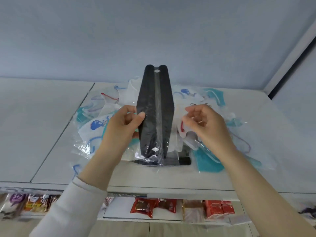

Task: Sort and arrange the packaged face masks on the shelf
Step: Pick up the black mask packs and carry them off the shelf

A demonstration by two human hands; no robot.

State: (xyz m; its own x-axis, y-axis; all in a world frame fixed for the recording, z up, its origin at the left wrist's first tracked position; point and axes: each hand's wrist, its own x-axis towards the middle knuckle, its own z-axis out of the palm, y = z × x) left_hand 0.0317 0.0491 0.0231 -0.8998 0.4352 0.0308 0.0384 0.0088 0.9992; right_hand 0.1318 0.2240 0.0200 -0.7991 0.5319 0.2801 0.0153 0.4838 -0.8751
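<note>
A black face mask in a clear wrapper stands on end above a heap of packaged masks on the white top shelf. My left hand pinches the black pack's left edge between thumb and fingers. Just right of the pack, my right hand hovers over the heap with loosely curled fingers that hold nothing I can make out. The heap mixes white masks with blue prints, teal masks and another black pack lying flat underneath.
The wall rises right behind the shelf. A dark upright post runs up at the far right. Below the shelf's front edge, a lower shelf carries red snack packets and other wrapped goods.
</note>
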